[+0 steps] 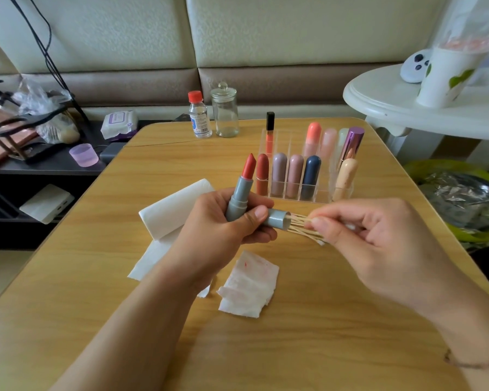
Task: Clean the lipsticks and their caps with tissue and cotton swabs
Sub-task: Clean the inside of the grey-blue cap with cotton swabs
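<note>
On the tan wooden table (336, 320), the clear acrylic lipstick organizer (305, 176) stands toward the far right, with the red-capped clear plastic bottle (199, 115) and lidded glass jar (224, 111) side by side behind it to the left. The folded white tissue (170, 213) lies left of centre; the red-stained crumpled tissue (249, 286) lies nearer, to its right.

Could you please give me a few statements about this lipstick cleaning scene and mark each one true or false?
1. The left hand holds both the open lipstick and its grey cap. True.
2. The right hand holds a single cotton swab. False: it pinches a bundle of cotton swabs pushed into the cap.
3. The tissue nearest the person is spotless. False: it shows red marks.
4. The glass jar has its lid on. True.
</note>
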The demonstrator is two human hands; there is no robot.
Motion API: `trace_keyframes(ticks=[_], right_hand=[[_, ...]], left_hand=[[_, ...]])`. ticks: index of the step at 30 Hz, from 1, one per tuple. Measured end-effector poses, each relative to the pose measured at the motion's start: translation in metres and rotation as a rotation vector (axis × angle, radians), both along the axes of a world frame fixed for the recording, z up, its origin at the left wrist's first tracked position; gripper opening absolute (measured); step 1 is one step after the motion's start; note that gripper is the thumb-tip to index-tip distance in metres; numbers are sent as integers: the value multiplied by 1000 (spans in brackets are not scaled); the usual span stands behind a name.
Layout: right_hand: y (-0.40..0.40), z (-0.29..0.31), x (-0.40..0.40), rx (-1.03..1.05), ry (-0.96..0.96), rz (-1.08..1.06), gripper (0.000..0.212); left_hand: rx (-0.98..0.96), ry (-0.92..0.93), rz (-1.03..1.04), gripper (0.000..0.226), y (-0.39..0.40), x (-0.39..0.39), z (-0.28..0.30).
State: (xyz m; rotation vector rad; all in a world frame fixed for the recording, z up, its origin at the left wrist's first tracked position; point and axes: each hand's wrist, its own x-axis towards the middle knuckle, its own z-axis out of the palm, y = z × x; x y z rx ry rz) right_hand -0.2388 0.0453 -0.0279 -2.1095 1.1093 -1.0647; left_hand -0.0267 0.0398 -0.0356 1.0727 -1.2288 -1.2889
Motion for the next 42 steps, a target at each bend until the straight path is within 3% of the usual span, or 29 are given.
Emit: trace_keyframes(ticks=[2, 5, 9, 11, 15, 17, 20, 25, 27, 30, 35, 38, 42], right_hand=[[-2, -2, 0, -31, 24, -58, 19], [0, -1, 3, -1, 123, 20, 24], [-2, -1, 0, 33, -22, -27, 19], [-4, -4, 1, -3, 4, -87, 18], [1, 1, 3, 95, 112, 76, 26], [0, 4, -1, 151, 58, 112, 27], [-4, 1, -4, 94, -32, -4, 18], [4, 3, 7, 40, 144, 29, 27], [5, 5, 7, 73, 105, 73, 29], [1, 3, 2, 40, -4, -56, 24], [5, 2, 7, 46, 188, 17, 23], [4, 7, 2, 164, 27, 99, 24], [2, 14, 2, 388, -485, 88, 20]], left_hand=[[-7, 0, 5, 8, 0, -1, 0], [-1, 2, 10, 8, 0, -1, -2], [-4, -7, 1, 8, 0, -1, -1], [-9, -9, 8, 7, -1, -2, -1], [-2, -34, 8, 7, 0, -1, -2], [-10, -59, -1, 8, 0, -1, -2], [-20, -44, 5, 8, 0, -1, -1], [9, -1, 23, 9, -1, 1, -1], [7, -27, 19, 9, -1, 1, -2], [9, -5, 21, 9, -2, 1, -2], [31, -21, 29, 9, -3, 1, -5], [22, 16, 10, 10, -3, 0, -5], [97, 291, -66, 19, -1, -2, -2]])
